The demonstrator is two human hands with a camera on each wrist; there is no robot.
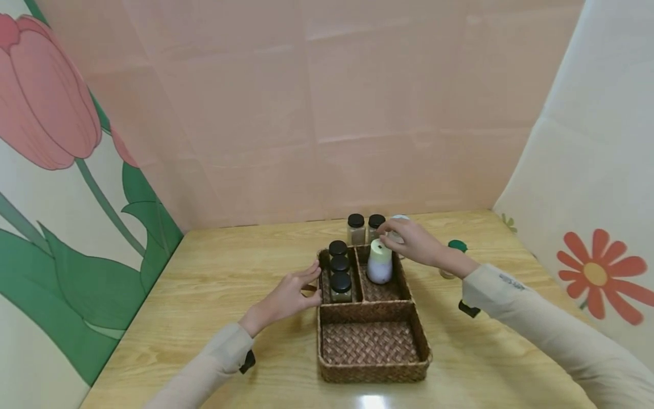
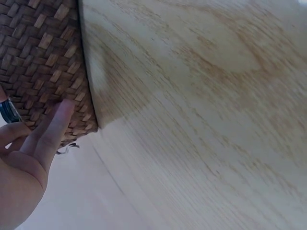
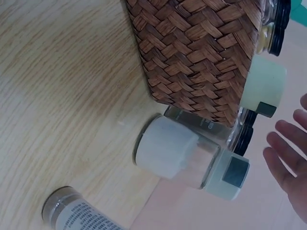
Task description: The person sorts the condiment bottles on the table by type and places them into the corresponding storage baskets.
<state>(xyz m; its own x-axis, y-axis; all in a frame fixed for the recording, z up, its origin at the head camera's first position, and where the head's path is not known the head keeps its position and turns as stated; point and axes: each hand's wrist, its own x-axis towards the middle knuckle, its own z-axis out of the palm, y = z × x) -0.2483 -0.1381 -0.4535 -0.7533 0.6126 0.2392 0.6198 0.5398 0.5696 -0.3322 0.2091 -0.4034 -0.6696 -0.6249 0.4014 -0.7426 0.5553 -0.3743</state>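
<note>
Now, left hand (image 1: 293,292): it rests flat against the left side of the basket, fingers straight, holding nothing. In the left wrist view the fingers (image 2: 53,129) touch the woven wall.
Right hand (image 1: 411,241): it is over the far right corner of the basket, just above the pale bottle. Its fingers look loose and open in the right wrist view, so the grip is released.
Basket (image 1: 370,372): brown and woven, in the middle of the counter (image 1: 204,284). It has two small parts at the far end and one big part at the near end.
Pale bottle (image 1: 380,262): it stands up in the far right part of the basket, with a light green cap.
Black-lid jars (image 1: 339,272): three in a row, in the far left part of the basket.
Two more jars (image 1: 365,228): on the counter just behind the basket.
White-cap jar (image 3: 184,160): on the counter, right next to the basket's far corner.
Green-top jar (image 1: 455,250): on the counter, to the right of the right hand.
</note>
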